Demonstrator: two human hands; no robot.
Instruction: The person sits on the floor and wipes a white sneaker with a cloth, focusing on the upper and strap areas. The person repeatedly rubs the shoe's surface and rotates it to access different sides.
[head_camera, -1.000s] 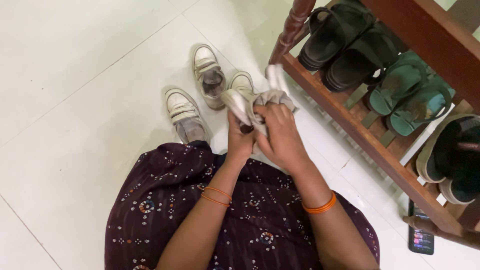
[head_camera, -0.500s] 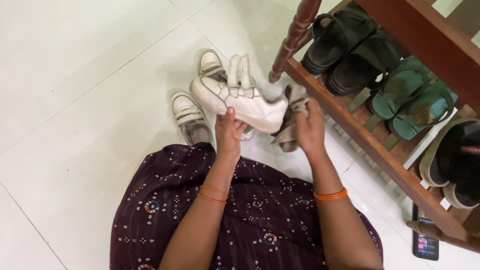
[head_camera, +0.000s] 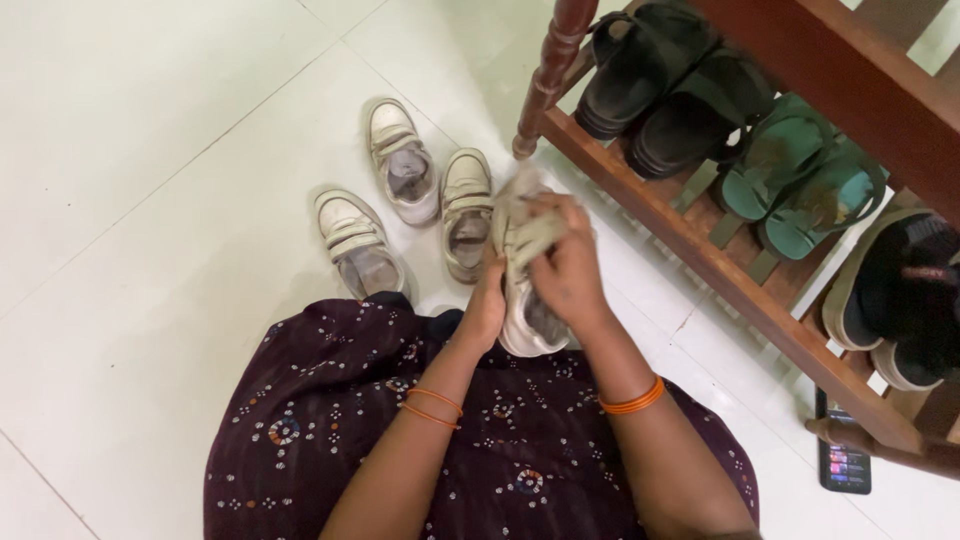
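Head view, looking down at a person crouched on a pale tiled floor. The left hand closes its grip on a small white shoe, holding it off the floor in front of the lap, heel end near the body. The right hand is clamped on a grey cloth and presses it against the shoe's upper. Step in hand, by the look of it: wiping the shoe clean. A further pass would call for a steady hold from the left hand while the right draws the cloth along the upper; turning the shoe would expose its hidden sides.

Three more white shoes sit on the floor just beyond the hands: one at far left, one farther off, one close beside the held shoe. At right stands a wooden rack with black sandals, teal sandals and a dark pair. Its turned post rises just beyond the right hand and limits room for the cloth. A phone lies on the floor beneath the rack's near end
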